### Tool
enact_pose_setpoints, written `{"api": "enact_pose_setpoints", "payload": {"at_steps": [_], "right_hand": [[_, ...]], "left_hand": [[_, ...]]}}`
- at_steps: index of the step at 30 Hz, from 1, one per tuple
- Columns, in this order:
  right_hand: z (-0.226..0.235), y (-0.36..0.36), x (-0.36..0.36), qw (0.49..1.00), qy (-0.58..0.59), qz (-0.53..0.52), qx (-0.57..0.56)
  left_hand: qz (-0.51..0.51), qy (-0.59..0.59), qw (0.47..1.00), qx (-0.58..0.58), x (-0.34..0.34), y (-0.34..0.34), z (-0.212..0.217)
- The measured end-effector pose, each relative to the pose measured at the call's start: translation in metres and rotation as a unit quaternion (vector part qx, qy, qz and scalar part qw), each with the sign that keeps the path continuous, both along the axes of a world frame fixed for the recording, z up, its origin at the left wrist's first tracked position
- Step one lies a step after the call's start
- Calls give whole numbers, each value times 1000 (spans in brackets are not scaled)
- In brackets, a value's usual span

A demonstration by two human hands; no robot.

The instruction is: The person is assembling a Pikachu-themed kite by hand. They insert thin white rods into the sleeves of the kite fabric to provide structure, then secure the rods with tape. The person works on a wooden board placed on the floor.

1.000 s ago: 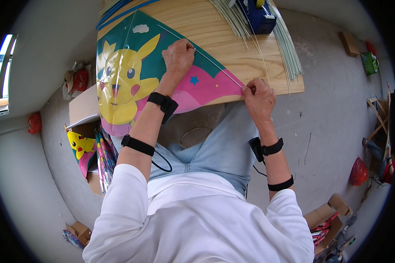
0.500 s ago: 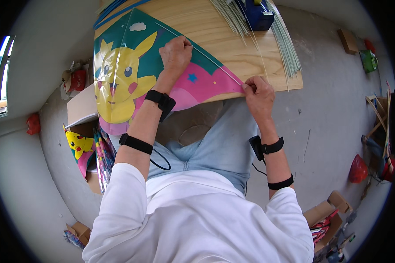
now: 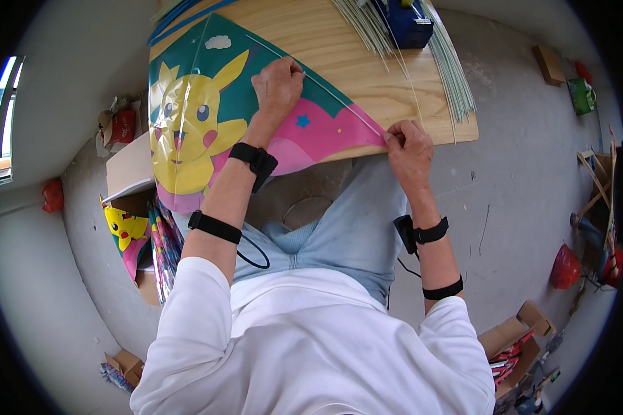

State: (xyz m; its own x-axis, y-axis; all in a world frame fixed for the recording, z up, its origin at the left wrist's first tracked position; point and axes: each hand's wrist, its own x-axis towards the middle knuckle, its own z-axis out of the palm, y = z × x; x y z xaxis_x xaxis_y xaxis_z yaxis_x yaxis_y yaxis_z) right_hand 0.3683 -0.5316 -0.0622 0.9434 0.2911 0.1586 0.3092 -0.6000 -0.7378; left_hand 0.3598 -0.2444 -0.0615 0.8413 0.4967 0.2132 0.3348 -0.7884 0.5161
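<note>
A kite of thin glossy sheet, teal and pink with a yellow cartoon figure, lies on the wooden table, its lower edge hanging toward my lap. Along its slanting right edge runs a thin white rod. My left hand is closed in a pinch on the rod near its middle, the wrist resting over the sheet. At the pink right-hand tip, my right hand pinches the kite's corner together with the rod's end. The fingertips hide the exact grip there.
On the wooden table are bundles of pale rods, a dark blue tape dispenser and blue strips. An open carton with folded kites stands left of my legs. More cartons lie on the floor to the right.
</note>
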Motion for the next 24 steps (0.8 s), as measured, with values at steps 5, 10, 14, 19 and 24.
{"api": "enact_pose_setpoints", "payload": {"at_steps": [5,10,14,19,24], "right_hand": [[0,0,0,1000,3,0,0],[3,1,-1,1000,-1,2,-4],[2,0,-1,999,32,-1,8],[22,5,18,998,68,-3,-2],[44,71,82,989,-73,18,-128]], "left_hand": [[6,8,999,-40,-1,-1,2],[14,10,998,-67,-4,-2,8],[-10,-9,998,-69,-15,0,15],[-76,-21,996,-51,-47,4,29],[-129,-41,986,-100,-85,-16,53]]}}
